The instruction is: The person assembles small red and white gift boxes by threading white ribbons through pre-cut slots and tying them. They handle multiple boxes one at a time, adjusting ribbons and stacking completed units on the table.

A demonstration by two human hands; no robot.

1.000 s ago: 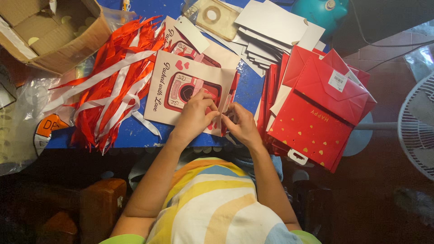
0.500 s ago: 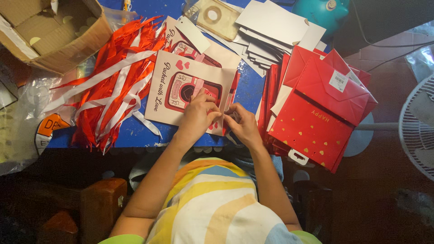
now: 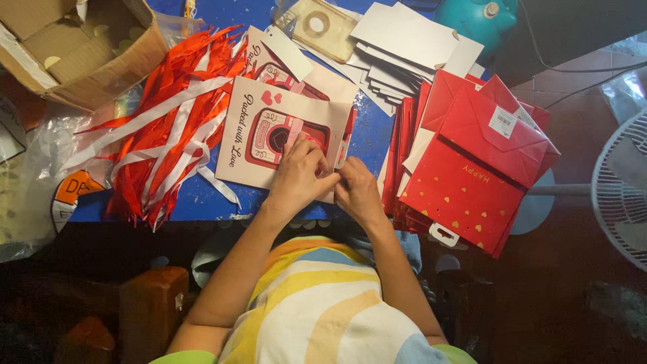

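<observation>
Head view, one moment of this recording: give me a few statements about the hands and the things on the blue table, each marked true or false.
1. Both hands rest on the beige flat bag with the camera picture. True: the left hand and the right hand meet at its near right corner.
2. The red and white ribbons lie to the right of that bag. False: they lie to its left.
3. The stack of red gift bags lies to the right of the hands. True.
4. The cardboard box sits at the top right. False: it is at the top left.
5. A fan shows at the right edge. True.
</observation>
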